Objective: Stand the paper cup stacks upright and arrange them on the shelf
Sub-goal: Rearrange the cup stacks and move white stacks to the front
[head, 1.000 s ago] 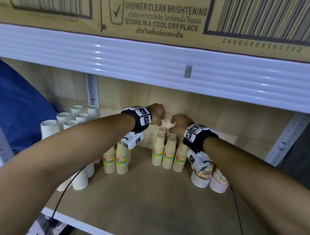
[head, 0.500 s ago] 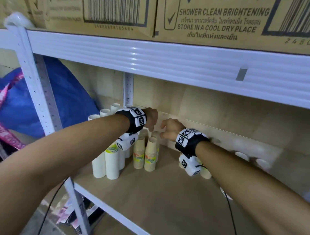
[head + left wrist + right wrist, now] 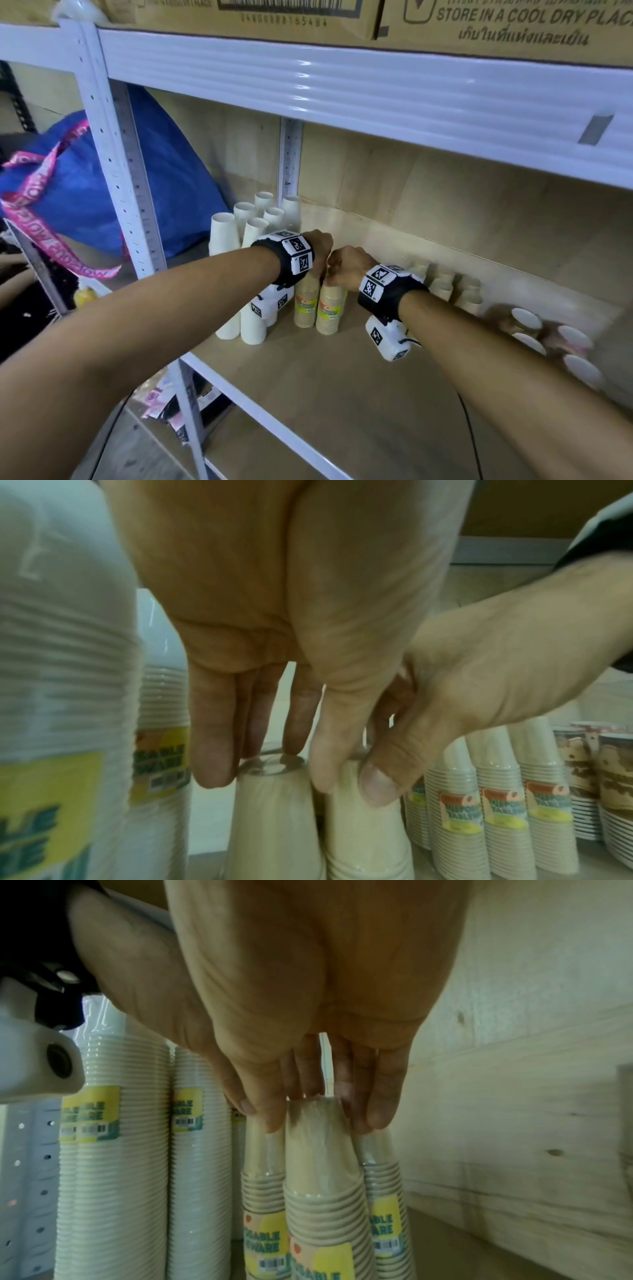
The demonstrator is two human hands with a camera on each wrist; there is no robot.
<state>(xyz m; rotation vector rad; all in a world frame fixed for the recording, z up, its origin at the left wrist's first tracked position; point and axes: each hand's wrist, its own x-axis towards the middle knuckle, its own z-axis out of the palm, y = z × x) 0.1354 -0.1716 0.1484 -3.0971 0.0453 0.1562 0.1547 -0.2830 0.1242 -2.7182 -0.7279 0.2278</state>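
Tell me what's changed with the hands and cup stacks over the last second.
Both hands, left hand and right hand, carried the tan cup stacks leftward and now grip their tops beside the white cup stacks. The white stacks and the patterned stacks stayed put.

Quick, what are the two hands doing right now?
Left hand: grips the top of a tan cup stack.
Right hand: grips the top of another tan cup stack.

six white cup stacks (image 3: 255, 274), two hands (image 3: 320, 250), one blue bag (image 3: 102, 185).
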